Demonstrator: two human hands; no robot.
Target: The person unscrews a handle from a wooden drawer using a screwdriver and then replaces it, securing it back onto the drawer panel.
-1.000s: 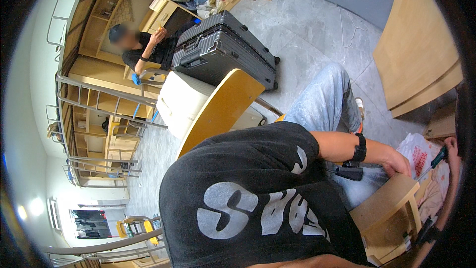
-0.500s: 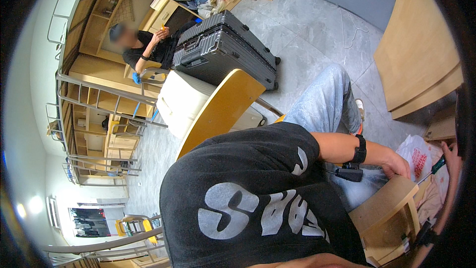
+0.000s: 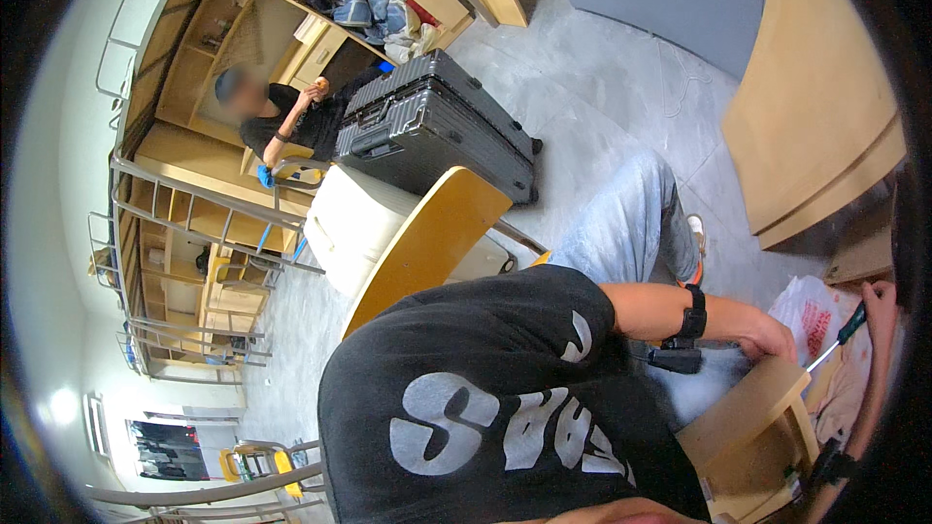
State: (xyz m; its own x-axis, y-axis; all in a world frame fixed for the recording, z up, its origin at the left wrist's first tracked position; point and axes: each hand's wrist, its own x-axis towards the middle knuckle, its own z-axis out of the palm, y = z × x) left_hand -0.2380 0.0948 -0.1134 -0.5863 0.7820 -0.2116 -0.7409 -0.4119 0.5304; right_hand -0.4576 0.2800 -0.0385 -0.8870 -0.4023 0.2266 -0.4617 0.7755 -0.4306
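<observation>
My left hand (image 3: 772, 338) reaches across from a black sleeve, its fingers curled at the edge of a pale wooden piece (image 3: 733, 417) that looks like a small open box or drawer. Near the right rim, my right hand (image 3: 881, 303) grips a screwdriver (image 3: 850, 324) by its dark green handle. Its thin metal shaft points toward the wooden piece, close to my left hand. Whether the tip touches the wood I cannot tell. Beside the shaft lie a white plastic bag (image 3: 802, 306) with red print and some pinkish cloth (image 3: 837, 406).
A wooden cabinet panel (image 3: 815, 107) stands at the upper right. Beyond my jeans-clad leg are a yellow-backed chair (image 3: 437, 233), a white case (image 3: 354, 218) and a large dark suitcase (image 3: 447, 136). Another person (image 3: 301, 121) sits behind the suitcase, holding something small. A hanger (image 3: 684, 87) lies on the floor.
The whole view has shifted slightly. The screwdriver's shaft shows more fully and lies a little nearer to my left hand, which stays at the wooden edge.
</observation>
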